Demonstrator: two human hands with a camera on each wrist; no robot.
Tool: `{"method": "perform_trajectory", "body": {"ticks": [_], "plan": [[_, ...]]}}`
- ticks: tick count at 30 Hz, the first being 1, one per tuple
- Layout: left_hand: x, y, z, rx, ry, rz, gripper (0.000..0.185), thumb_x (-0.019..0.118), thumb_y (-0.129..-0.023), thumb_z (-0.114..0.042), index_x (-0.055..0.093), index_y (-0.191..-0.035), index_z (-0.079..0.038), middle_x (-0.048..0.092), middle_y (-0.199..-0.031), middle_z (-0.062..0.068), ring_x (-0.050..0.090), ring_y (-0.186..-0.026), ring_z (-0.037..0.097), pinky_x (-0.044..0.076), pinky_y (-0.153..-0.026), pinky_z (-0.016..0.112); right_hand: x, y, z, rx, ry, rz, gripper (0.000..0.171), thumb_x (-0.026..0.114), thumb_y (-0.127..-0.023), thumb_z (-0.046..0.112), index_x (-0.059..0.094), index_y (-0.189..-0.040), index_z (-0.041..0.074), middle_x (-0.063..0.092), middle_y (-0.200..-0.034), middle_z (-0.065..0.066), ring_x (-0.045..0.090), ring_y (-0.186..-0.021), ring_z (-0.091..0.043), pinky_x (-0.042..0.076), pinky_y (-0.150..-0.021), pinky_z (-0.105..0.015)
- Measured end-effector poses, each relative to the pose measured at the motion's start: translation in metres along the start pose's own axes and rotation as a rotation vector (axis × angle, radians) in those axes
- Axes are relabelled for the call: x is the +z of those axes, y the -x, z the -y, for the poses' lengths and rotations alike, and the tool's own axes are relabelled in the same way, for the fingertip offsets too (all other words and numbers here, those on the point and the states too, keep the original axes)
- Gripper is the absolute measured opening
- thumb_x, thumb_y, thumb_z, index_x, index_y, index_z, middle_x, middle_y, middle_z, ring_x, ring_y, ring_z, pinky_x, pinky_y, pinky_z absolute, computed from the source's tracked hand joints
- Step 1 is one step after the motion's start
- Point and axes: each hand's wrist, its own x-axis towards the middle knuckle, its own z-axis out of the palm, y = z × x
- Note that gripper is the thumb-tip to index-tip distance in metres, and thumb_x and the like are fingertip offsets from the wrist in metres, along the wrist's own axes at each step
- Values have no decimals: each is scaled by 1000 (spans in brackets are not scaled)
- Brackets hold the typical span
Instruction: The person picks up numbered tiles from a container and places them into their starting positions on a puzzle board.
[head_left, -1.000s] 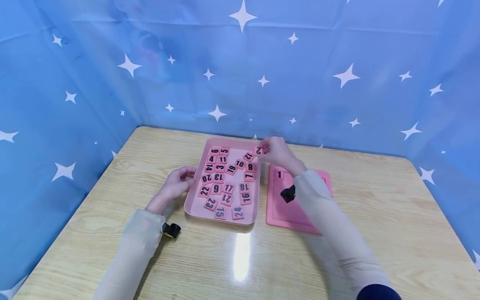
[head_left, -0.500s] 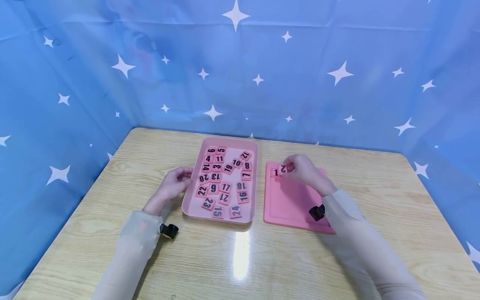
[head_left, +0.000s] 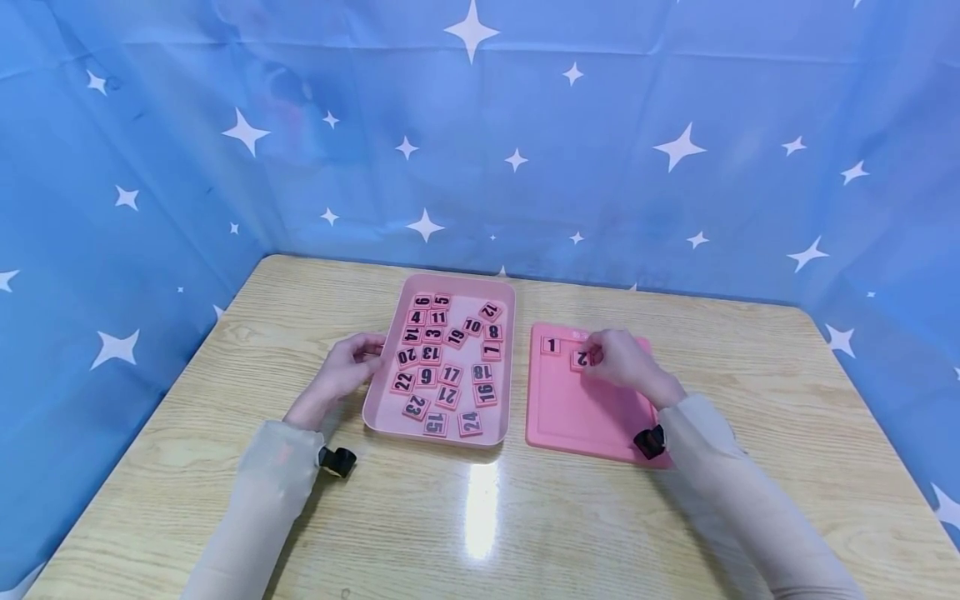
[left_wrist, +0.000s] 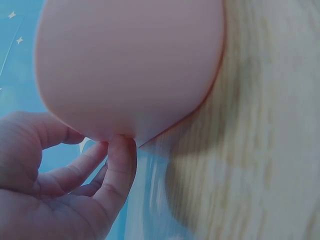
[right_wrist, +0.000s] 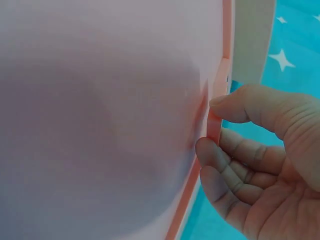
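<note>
A pink tray (head_left: 450,432) stands left of centre on the table and bears several number tiles. At its left side my left hand (head_left: 347,367) grips the rim; in the left wrist view, the left hand's fingertips (left_wrist: 121,145) meet the edge of the wall. My right hand (head_left: 624,360) pinches the number 2 tile (head_left: 580,359) between thumb and fingers, low over the upper part of a pink board (head_left: 577,408). The tile (right_wrist: 214,127) shows edge-on in the right wrist view. Left of it, the number 1 tile (head_left: 551,345) lies at the board's top left corner.
The board is to the right of the tray, a narrow strip of wooden table (head_left: 600,533) between them. A blue curtain (head_left: 480,167) with white stars rises behind the table. Each wrist wears a small black camera (head_left: 338,462).
My right hand has carried the number 2 tile from the tray's top right to the board, then slightly right and nearer, away from tile 1. My left hand has stayed at the tray.
</note>
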Motion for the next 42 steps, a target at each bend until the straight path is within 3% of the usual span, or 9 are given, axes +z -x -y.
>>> {"method": "perform_trajectory", "body": {"ticks": [11, 14, 19, 22, 27, 32, 42], "plan": [[0, 0, 0, -1, 10, 1, 37, 53, -88, 4, 50, -124, 13, 55, -111, 28, 57, -91, 25, 50, -68, 20, 3, 1, -2, 34, 13, -15, 17, 77, -71, 3, 68, -84, -4, 65, -73, -8, 57, -65, -16, 49, -60, -29], [0, 0, 0, -4, 11, 0, 37, 53, -88, 5, 50, -123, 13, 56, -110, 27, 57, -89, 23, 50, -68, 19, 2, 2, -2, 62, 21, -13, 15, 79, -71, 8, 67, -75, -1, 63, -67, -4, 52, -60, -13, 45, -56, -27], [0, -1, 1, -6, 15, 4, 37, 53, -87, 5, 50, -123, 12, 56, -110, 27, 57, -89, 23, 51, -68, 20, -4, 5, 0, 95, 25, 36, 27, 80, -73, 21, 62, -62, 5, 51, -55, 4, 39, -52, -10, 34, -51, -24], [0, -1, 2, -4, 14, 3, 36, 53, -87, 5, 51, -123, 12, 56, -109, 26, 57, -90, 24, 51, -68, 20, -8, 5, -1, 78, 28, 41, 28, 81, -72, 22, 63, -72, 1, 53, -59, 2, 43, -55, -11, 38, -54, -25], [0, -1, 2, -4, 11, 3, 36, 53, -87, 4, 51, -123, 11, 56, -110, 26, 57, -92, 26, 51, -68, 20, -7, 3, -4, -2, 34, 53, 31, 80, -71, 11, 64, -94, -4, 61, -69, -2, 54, -64, -14, 47, -64, -31], [-1, -2, 3, -8, 13, 5, 37, 53, -87, 4, 50, -124, 11, 56, -110, 27, 57, -93, 27, 51, -69, 21, -3, 2, -4, 7, 17, 64, 18, 78, -73, 8, 66, -83, -2, 62, -70, -2, 55, -65, -14, 48, -62, -30], [-1, -1, 2, -7, 13, 5, 37, 53, -87, 4, 51, -123, 11, 56, -110, 26, 57, -93, 27, 51, -69, 20, 0, -2, 2, 56, 69, 31, 15, 74, -78, 12, 64, -69, 5, 58, -63, 0, 46, -58, -12, 39, -56, -26]]}}
